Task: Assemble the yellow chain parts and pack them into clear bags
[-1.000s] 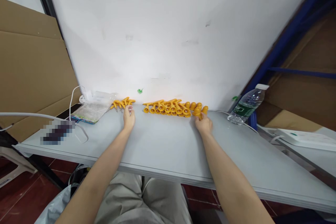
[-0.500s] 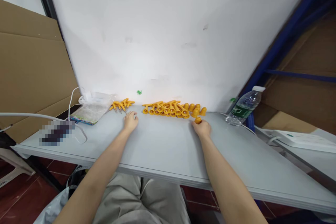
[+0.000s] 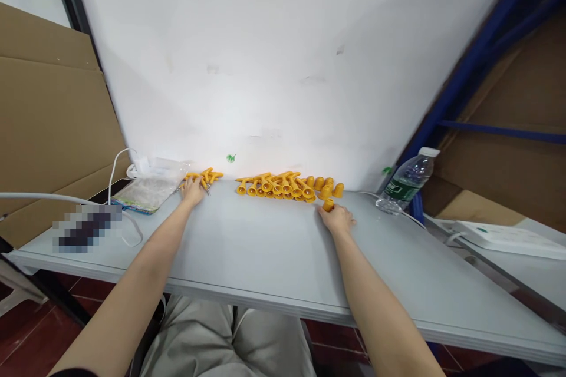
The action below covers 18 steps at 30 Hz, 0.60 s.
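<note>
Hands apart on desk; horn pile between, slightly farther out.
Right hand pinches a yellow cap; left hand at forked pieces, grip cannot be told. Pile's long axis left–right, nearer right hand; loose caps just beyond.

A single head-worn camera looks from above the person's lap, facing forward and tilted down across the grey table to the upright white panel behind it. It sits close enough that the forearms enter large from the lower corners, while the left hand and right hand appear smaller, farther off below mid-height. The broad view takes in cardboard at left and a blue frame at right.
</note>
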Available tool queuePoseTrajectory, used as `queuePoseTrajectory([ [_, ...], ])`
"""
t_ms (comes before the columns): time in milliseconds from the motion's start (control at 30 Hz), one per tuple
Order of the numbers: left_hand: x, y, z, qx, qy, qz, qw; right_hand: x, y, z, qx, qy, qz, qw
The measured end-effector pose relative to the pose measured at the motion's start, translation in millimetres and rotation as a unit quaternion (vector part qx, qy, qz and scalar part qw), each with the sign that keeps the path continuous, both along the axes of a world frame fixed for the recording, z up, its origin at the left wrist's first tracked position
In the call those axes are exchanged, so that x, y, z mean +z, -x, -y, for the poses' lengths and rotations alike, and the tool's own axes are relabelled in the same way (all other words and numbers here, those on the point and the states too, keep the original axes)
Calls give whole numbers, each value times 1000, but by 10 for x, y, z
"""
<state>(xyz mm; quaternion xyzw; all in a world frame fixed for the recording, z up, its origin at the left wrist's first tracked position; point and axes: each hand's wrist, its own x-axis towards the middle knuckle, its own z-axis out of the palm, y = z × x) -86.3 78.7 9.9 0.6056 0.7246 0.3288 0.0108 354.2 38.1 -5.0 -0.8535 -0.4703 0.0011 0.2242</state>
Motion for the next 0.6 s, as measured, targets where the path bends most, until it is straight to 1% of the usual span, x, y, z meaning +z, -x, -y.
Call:
queuePoseTrajectory([
  [100, 52, -84, -7, -40, 25, -89, 995, 6, 3, 9, 5, 1, -3, 1000],
  [200, 121, -187, 1, -89, 60, -166, 980, 11, 5, 14, 13, 2, -10, 1000],
  [267, 155, -227, 13, -100, 104, -198, 970, 16, 11, 22, 17, -1, -12, 1000],
  [333, 174, -240, 32, -94, 130, -216, 963, 31, 25, 38, 20, 1, -13, 1000],
  [433, 185, -221, 66, -86, 112, -236, 961, 90, 61, 77, 18, 21, -10, 1000],
  [500, 197, -195, 87, -93, 89, -244, 961, 158, 91, 108, 16, 43, -11, 999],
  [600, 254, -161, 113, -109, 46, -224, 967, 266, 155, 144, 31, 88, -19, 995],
])
